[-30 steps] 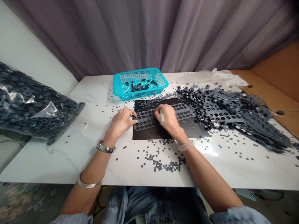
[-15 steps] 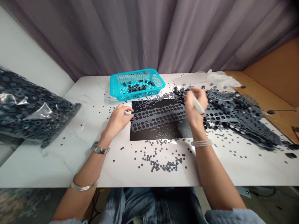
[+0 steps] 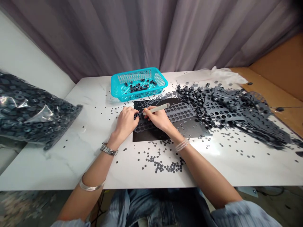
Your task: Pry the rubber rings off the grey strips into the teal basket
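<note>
My left hand (image 3: 126, 122) is closed at the left end of a grey perforated strip (image 3: 181, 110), thumb and forefinger around a small black piece (image 3: 137, 115) that looks like a thick ring. In my right hand (image 3: 159, 119) is a pale, slim, stick-like tool (image 3: 158, 108), its tip beside the left fingertips; its exact kind is unclear. Beneath both hands lies a dark sheet (image 3: 151, 136) on the white table, with the strip on top. My right hand covers the strip's middle.
A turquoise basket (image 3: 116, 98) holding several black rings stands behind the sheet. Right of it lie a heap of black rings (image 3: 193, 96) and punched grey sheets (image 3: 236, 104). A clear bag of rings (image 3: 35, 116) sits left. Small grey discs (image 3: 168, 166) litter the table.
My right hand has swung left with the tool, from near the ring heap to the left hand. My left hand has shifted slightly right, its fingers now closed round a small black piece.
</note>
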`<state>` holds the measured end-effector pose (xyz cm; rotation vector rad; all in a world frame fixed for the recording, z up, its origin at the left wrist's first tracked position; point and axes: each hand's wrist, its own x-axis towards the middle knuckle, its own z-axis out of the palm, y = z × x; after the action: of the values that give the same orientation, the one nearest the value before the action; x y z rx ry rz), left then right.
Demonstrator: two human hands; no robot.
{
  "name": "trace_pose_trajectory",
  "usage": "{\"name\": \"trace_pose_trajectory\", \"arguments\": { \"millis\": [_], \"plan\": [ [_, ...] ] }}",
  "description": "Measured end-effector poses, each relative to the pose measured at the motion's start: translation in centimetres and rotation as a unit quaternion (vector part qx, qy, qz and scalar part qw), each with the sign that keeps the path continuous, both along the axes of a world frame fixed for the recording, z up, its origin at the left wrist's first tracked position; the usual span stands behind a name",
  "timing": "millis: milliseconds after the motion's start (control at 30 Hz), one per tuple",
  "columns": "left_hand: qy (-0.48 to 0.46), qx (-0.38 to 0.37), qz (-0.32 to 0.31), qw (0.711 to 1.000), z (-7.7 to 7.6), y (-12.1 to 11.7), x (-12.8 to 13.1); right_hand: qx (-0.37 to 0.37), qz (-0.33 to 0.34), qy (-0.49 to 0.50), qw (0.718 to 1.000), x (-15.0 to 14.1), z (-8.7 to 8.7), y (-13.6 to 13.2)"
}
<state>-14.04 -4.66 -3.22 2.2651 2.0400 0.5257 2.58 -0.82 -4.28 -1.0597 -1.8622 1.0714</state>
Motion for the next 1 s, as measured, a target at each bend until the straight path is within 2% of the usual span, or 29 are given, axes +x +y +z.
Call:
{"name": "trace_pose_trajectory", "arguments": {
  "millis": [167,300,567,733,867,1000],
  "plan": [
    [0.002,-0.005,0.005,1.0,0.0,0.0,0.2,0.055,0.009,-0.043,0.998,-0.6,0.5,0.0],
    [0.01,0.0,0.014,1.0,0.1,-0.1,0.3,0.073,0.006,-0.055,0.996,-0.8,0.6,0.0],
    [0.098,0.045,0.024,0.994,0.9,-0.5,1.4,0.116,-0.002,-0.123,0.986,-1.6,0.3,-0.3],
    [0.137,0.042,0.008,0.99,1.2,-0.3,1.6,0.129,-0.007,-0.16,0.979,-2.4,0.4,0.1],
    [0.096,0.027,-0.01,0.995,0.6,0.5,0.9,0.124,-0.01,-0.183,0.975,-2.9,0.8,0.8],
    [-0.01,0.018,-0.053,0.998,0.0,1.4,-0.4,0.115,-0.02,-0.177,0.977,-2.9,1.1,0.8]
  ]
}}
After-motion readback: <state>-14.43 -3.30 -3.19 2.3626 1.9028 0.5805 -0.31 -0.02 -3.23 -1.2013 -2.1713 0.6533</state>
